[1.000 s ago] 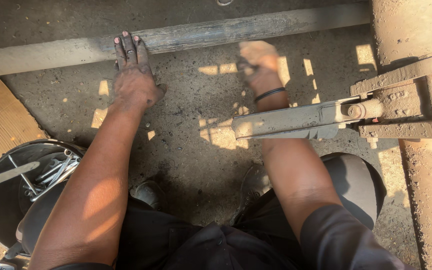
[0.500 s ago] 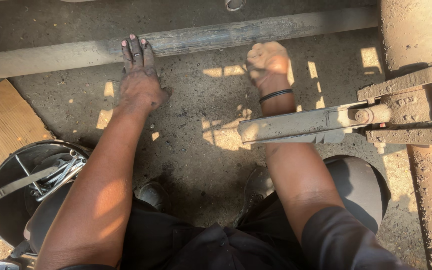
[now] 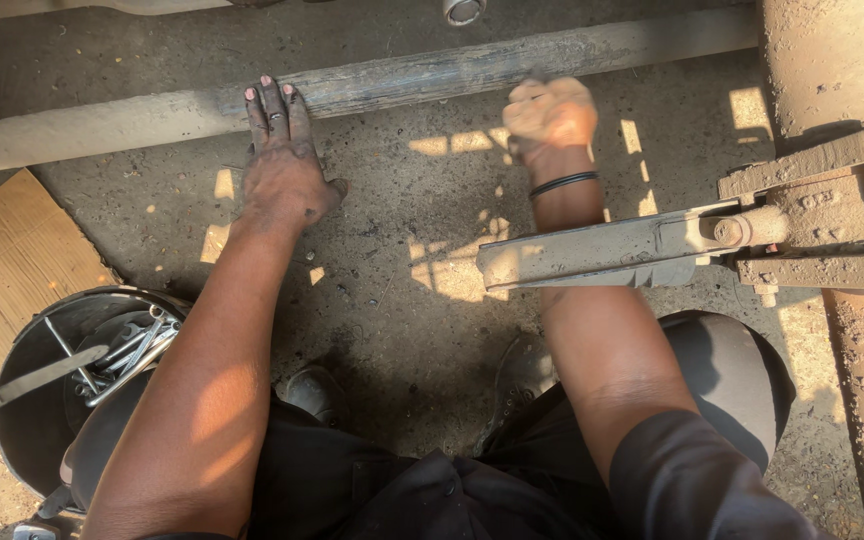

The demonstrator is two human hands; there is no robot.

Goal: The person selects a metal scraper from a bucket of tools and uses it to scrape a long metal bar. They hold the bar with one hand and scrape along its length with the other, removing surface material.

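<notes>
Grit coats my left hand [image 3: 284,170], spread flat, fingertips on the rough grey bar [image 3: 402,85]; at three o'clock my right hand [image 3: 550,120] is fisted, contents untellable.

A vehicle repair yard: dirt ground [image 3: 402,300], bucket of wrenches [image 3: 127,350], mud-caked chassis bracket [image 3: 812,225].

- Left hand [image 3: 285,170]: bare and grimy, a ring on one finger, nails painted a pale pink.
- Right hand [image 3: 550,118]: bare, dusty (blurred), with a thin black band at the wrist, toward 6 o'clock.
- Dark short sleeves, dark trousers, worn dark shoes.
</notes>
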